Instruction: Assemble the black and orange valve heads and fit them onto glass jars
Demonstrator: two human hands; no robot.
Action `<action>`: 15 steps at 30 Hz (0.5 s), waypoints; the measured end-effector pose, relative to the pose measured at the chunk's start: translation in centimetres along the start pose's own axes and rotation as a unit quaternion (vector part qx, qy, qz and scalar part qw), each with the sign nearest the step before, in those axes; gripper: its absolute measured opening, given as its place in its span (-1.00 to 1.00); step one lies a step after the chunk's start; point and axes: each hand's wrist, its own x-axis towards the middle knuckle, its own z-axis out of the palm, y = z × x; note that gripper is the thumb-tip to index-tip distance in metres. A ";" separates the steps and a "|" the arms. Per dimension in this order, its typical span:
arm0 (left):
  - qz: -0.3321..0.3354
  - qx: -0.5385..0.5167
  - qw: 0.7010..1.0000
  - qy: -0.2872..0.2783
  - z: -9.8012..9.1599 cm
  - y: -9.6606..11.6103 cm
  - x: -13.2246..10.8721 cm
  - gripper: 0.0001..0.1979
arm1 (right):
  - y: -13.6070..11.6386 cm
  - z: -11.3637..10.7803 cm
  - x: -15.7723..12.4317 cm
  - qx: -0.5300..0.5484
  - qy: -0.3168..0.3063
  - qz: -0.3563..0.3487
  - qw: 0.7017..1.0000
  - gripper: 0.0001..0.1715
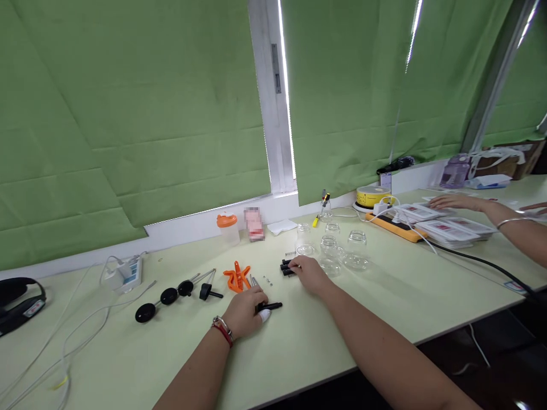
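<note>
My left hand [244,310] rests on the pale green table [299,341], its fingers closed on a thin black tool [270,306] that pokes out to the right. One fingertip wears a white wrap. My right hand [308,274] lies a little farther back with its fingers curled onto a small black part [286,267]. Between the hands lie tiny screws [268,279] and a small spring [290,254]. An orange plastic piece [236,278] sits just left of them.
Several clear glass cups [331,246] stand behind my right hand. Black knobbed tools [168,296] and a power strip [123,273] with cables lie left. At right, another person's hand [453,201] rests on stacked white packets [444,228], near a yellow power strip [395,226].
</note>
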 end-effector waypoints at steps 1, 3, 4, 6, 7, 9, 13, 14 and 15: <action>-0.004 -0.010 1.000 -0.003 -0.1 -0.1 -0.1 -0.83 | 0.3 -0.4 0.2 -0.029 0.009 0.015 0.999 -0.77; -0.014 -0.035 0.999 -0.009 -0.3 -0.4 -0.2 -0.80 | 0.8 -0.8 0.4 -0.072 0.000 0.029 0.997 -0.76; -0.018 -0.049 0.999 -0.010 -0.4 -0.5 -0.2 -0.79 | 0.9 -0.9 0.5 -0.085 -0.010 0.030 0.996 -0.75; -0.028 -0.073 0.997 -0.012 -0.5 -0.7 -0.3 -0.79 | 1.0 -0.8 0.4 -0.097 -0.024 0.028 0.995 -0.77; -0.034 -0.083 0.996 -0.013 -0.6 -0.8 -0.3 -0.80 | 0.9 -0.7 0.3 -0.099 -0.029 0.028 0.994 -0.77; -0.042 -0.098 0.994 -0.017 -0.6 -0.9 -0.3 -0.82 | 0.9 -0.4 0.2 -0.103 -0.037 0.027 0.994 -0.78; -0.038 -0.120 0.992 -0.018 -0.5 -1.4 -0.3 -0.84 | 1.1 0.3 0.3 -0.108 -0.061 0.027 0.992 -0.80; -0.036 -0.124 0.991 -0.018 -0.4 -1.5 -0.3 -0.85 | 1.2 0.4 0.3 -0.108 -0.067 0.026 0.992 -0.81; -0.036 -0.128 0.991 -0.018 -0.4 -1.6 -0.3 -0.85 | 1.3 0.5 0.3 -0.108 -0.072 0.024 0.991 -0.81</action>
